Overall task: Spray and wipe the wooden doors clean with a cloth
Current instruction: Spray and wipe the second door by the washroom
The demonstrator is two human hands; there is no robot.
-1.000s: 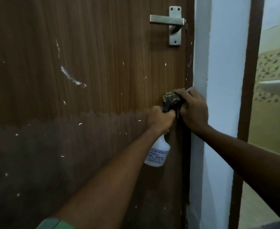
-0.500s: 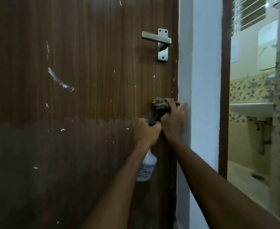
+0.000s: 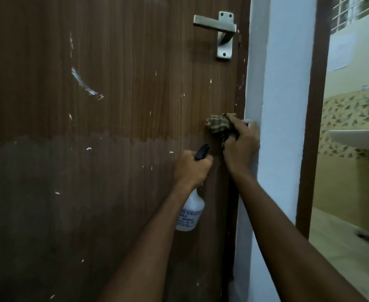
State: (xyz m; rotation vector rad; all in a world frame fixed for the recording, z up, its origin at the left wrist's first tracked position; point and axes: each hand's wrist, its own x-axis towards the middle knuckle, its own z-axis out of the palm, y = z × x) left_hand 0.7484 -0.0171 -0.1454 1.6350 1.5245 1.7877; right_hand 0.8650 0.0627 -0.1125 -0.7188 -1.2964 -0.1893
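Your right hand [image 3: 241,147] is gripping the bunched cloth [image 3: 218,125] against the wooden door [image 3: 113,105] near its right edge, while at its 8 o'clock your left hand [image 3: 191,170] is clutching the spray bottle [image 3: 190,214].

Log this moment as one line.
left hand: holds spray bottle | right hand: presses cloth on door
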